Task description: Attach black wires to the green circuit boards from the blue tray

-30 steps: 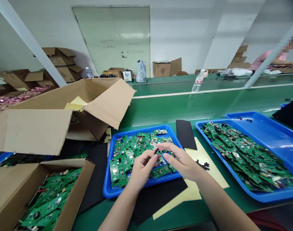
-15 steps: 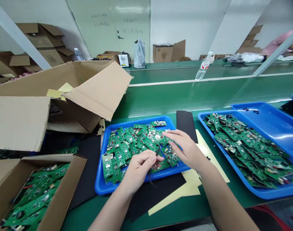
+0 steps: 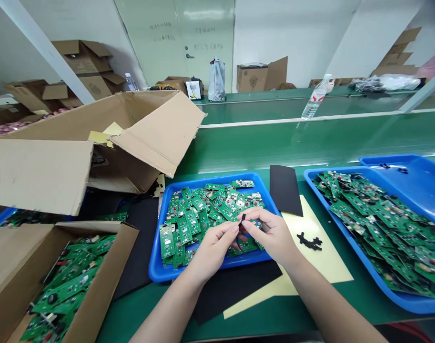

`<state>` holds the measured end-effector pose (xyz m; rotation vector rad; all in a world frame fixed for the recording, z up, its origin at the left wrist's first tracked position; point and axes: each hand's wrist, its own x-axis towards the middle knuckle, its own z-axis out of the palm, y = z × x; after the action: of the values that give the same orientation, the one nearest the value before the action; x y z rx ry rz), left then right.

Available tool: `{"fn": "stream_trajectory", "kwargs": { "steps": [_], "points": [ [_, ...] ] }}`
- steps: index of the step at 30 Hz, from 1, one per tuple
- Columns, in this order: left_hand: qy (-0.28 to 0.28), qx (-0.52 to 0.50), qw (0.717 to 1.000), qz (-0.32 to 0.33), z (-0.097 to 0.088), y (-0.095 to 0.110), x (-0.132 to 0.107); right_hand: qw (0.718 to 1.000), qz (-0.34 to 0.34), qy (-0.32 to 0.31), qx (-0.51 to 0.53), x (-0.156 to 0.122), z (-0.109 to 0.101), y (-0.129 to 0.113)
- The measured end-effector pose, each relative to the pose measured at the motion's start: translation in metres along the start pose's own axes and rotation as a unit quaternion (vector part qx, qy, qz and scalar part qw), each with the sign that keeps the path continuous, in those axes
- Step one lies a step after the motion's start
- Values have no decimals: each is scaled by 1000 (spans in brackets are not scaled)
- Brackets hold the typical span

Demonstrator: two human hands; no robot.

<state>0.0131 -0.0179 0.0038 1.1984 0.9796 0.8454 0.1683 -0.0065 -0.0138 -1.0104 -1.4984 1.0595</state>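
Observation:
Both hands meet over the front right of a blue tray (image 3: 155, 267) heaped with green circuit boards (image 3: 192, 219). A small black strip (image 3: 242, 218), perhaps foam, stands between the fingertips. My left hand (image 3: 217, 245) is closed, thumb and forefinger pinching at the strip's lower end. My right hand (image 3: 272, 233) is closed too, with thumb and forefinger on the strip from the right. Fingers hide part of the strip. Right of my right wrist, several black pieces (image 3: 309, 241) lie on yellow backing paper (image 3: 331, 259).
A second blue tray (image 3: 367, 290) full of boards stands at the right, another blue tray (image 3: 417, 183) behind it. At the left are an open carton of boards (image 3: 113, 267) and a larger carton (image 3: 160, 128). Black sheets (image 3: 285, 190) lie around the middle tray.
My right hand has come down and left to meet my left hand at the black strip, its fingers closing. The view has shifted left, uncovering the black pieces on the yellow paper.

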Motion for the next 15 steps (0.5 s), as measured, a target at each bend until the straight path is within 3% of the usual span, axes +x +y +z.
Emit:
{"fn": "stream_trajectory", "kwargs": {
  "steps": [3,5,6,9,15],
  "points": [
    [45,-3,999,0,-4,-2,3,997,3,55,60,0,0,-4],
    [113,82,990,22,-10,-4,6,991,24,83,105,2,-1,-6],
    [151,158,975,39,-13,-6,9,988,34,90,123,4,-1,-6],
    [226,396,887,76,-23,-7,16,984,62,80,149,9,-1,-4],
    [256,528,809,33,-15,5,24,992,65,49,96,11,4,8]
  ]
}}
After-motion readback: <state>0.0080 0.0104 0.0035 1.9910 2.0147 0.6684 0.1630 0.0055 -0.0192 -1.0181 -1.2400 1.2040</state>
